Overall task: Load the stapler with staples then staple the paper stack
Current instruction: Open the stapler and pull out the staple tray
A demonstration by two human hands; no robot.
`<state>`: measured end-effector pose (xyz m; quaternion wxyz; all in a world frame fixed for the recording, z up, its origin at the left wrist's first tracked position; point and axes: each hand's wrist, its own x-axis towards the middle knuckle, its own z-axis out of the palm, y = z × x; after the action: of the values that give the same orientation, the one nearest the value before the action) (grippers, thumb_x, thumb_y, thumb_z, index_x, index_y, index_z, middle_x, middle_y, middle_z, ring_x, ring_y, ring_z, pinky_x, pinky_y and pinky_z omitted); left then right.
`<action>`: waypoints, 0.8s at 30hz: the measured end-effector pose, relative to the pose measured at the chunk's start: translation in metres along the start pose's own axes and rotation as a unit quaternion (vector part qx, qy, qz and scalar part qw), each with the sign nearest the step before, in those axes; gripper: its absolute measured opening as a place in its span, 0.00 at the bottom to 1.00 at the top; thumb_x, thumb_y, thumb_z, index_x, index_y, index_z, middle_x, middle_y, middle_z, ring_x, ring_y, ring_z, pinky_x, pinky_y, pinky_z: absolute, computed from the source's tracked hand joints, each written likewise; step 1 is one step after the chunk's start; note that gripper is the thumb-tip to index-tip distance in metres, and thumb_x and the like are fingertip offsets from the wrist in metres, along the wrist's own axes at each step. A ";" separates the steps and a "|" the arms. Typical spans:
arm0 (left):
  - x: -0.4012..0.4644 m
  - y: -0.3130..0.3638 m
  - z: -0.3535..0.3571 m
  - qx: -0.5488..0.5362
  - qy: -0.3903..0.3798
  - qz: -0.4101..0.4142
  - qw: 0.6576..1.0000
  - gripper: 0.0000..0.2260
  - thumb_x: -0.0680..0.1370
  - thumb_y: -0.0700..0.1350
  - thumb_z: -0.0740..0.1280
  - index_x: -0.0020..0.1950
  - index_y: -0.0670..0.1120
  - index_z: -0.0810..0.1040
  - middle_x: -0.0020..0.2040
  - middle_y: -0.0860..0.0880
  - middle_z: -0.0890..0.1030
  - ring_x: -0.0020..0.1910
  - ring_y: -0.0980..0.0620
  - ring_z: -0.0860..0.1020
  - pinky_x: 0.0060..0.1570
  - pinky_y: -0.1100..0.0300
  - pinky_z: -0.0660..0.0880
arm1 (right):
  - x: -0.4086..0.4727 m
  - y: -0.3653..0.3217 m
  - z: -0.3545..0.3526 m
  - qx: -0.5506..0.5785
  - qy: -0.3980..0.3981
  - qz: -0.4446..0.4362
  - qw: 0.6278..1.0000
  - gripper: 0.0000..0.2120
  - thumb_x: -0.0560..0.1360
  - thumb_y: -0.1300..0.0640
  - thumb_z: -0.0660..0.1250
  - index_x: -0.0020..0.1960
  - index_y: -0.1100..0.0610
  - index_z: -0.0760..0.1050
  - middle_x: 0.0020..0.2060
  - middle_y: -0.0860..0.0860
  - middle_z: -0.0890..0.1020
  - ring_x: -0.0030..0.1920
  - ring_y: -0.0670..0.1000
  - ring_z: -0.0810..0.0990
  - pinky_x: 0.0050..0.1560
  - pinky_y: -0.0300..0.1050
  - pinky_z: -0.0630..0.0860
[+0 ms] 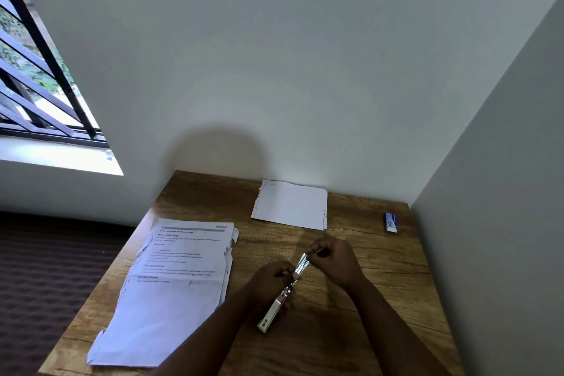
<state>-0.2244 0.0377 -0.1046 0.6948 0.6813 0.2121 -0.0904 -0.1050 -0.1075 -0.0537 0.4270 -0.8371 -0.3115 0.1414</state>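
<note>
A metal stapler (276, 305) lies swung open over the wooden table (351, 330), its long arm pointing toward me. My left hand (268, 279) grips its middle. My right hand (334, 259) pinches a thin silvery strip of staples (317, 252) at the far end of the stapler's shiny channel (302, 264). A stack of printed paper (171, 287) with ragged edges lies to the left of my hands. A small blue and white staple box (391, 222) sits at the back right of the table.
A smaller blank sheet (290, 204) lies at the back of the table against the wall. A side wall (503, 192) borders the table's right edge. A barred window (36, 85) is at the left, and dark patterned fabric (45, 284) lies below the table's left side.
</note>
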 end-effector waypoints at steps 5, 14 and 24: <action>-0.002 0.002 0.002 -0.022 0.000 -0.006 1.000 0.03 0.76 0.45 0.69 0.45 0.46 0.79 0.34 0.43 0.81 0.30 0.45 0.81 0.30 0.57 0.79 | -0.001 -0.001 0.002 -0.036 -0.009 -0.005 0.999 0.03 0.66 0.61 0.73 0.40 0.59 0.83 0.35 0.50 0.85 0.37 0.45 0.83 0.40 0.46 0.79; -0.005 -0.001 0.004 -0.009 -0.002 -0.007 1.000 0.04 0.78 0.43 0.68 0.48 0.43 0.78 0.39 0.41 0.80 0.34 0.42 0.82 0.35 0.52 0.80 | 0.006 0.003 -0.006 -0.030 -0.089 0.008 0.996 0.05 0.65 0.64 0.76 0.41 0.60 0.83 0.37 0.54 0.85 0.37 0.49 0.83 0.41 0.46 0.79; -0.002 0.000 0.008 -0.048 0.005 -0.030 0.998 0.10 0.78 0.44 0.68 0.53 0.37 0.76 0.39 0.37 0.78 0.36 0.40 0.80 0.34 0.53 0.78 | 0.004 0.005 -0.004 0.060 -0.039 0.070 0.995 0.04 0.68 0.69 0.73 0.42 0.63 0.83 0.39 0.54 0.85 0.40 0.48 0.82 0.44 0.39 0.78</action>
<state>-0.2245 0.0297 -0.1041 0.7228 0.6408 0.2399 -0.0969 -0.0984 -0.1097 -0.0554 0.4531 -0.8235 -0.2594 0.2221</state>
